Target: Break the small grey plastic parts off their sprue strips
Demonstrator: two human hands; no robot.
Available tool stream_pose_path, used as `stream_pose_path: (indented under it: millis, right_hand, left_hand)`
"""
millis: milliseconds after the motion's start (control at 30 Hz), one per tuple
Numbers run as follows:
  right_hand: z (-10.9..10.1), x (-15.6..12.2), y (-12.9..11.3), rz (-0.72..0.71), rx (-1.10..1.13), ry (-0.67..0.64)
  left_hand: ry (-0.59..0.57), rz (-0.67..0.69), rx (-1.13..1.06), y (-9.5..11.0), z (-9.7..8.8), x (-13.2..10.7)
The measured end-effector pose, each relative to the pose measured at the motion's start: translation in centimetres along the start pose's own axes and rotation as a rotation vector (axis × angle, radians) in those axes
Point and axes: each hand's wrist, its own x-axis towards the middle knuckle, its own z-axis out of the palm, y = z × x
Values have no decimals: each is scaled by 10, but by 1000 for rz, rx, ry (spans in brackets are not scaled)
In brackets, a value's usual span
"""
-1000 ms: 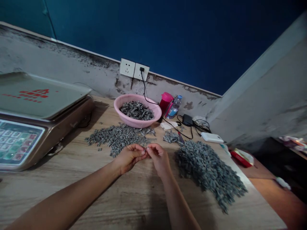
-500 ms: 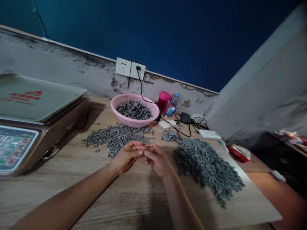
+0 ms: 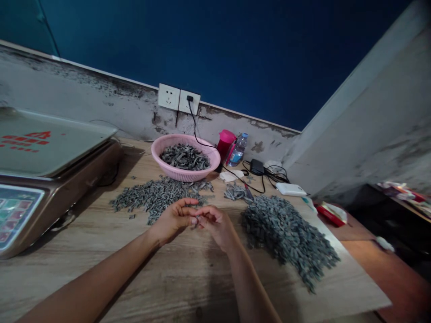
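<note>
Grey pieces (image 3: pixel 153 197) heaped beyond fingers, bigger heap (image 3: pixel 286 237) to their right, pink basket (image 3: pixel 158 146) ahead; left hand (image 3: pixel 171 220), right hand (image 3: pixel 215 224) meet, fingertips pinching small grey piece (image 3: pixel 197 220).

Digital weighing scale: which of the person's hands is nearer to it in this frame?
The left hand is nearer, lying to the right of the digital weighing scale in view and not touching it. The right hand is farther, on the left hand's far side from the scale.

The red print (image 3: pixel 25 140) on the scale's platform (image 3: pixel 57 154) and its keypad (image 3: pixel 16 215) is too blurred to read.
</note>
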Motion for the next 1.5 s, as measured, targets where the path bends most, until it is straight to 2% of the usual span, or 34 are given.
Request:
stream_pose_path:
  millis: [100, 233, 333, 433, 533, 600, 733, 933, 1067, 1133, 1300, 1500]
  right_hand:
    - [1, 0, 2, 135, 176, 72]
    - [5, 0, 6, 291, 436, 71]
    - [8, -1, 6, 332, 531, 72]
    - [7, 0, 5, 329, 605, 92]
    - [5, 0, 4, 273, 604, 103]
    - [3, 1, 4, 227, 593, 87]
    - [2, 0, 5, 166, 599, 26]
    - [4, 0, 8, 59, 528, -68]
    - [-4, -2, 5, 100, 475, -176]
    - [-10, -3, 2, 149, 439, -221]
    - [-19, -4, 1, 254, 272, -156]
    - [-23, -2, 3, 335, 231, -136]
  left_hand:
    - [64, 134, 285, -3, 3, -4]
    - [188, 504, 963, -5, 6, -10]
    - [200, 678, 1138, -3, 6, -13]
    - [228, 639, 1078, -1, 4, -11]
    - [286, 454, 869, -1, 4, -9]
    - [277, 356, 690, -1, 4, -7]
    - [191, 260, 380, 0, 7, -7]
    - [18, 261, 136, -4, 13, -7]
    - [-26, 253, 122, -6, 12, -7]
    - [-5, 272, 173, -6, 11, -7]
    - [88, 425, 579, -2, 7, -8]
    - [14, 478, 705, 1, 7, -8]
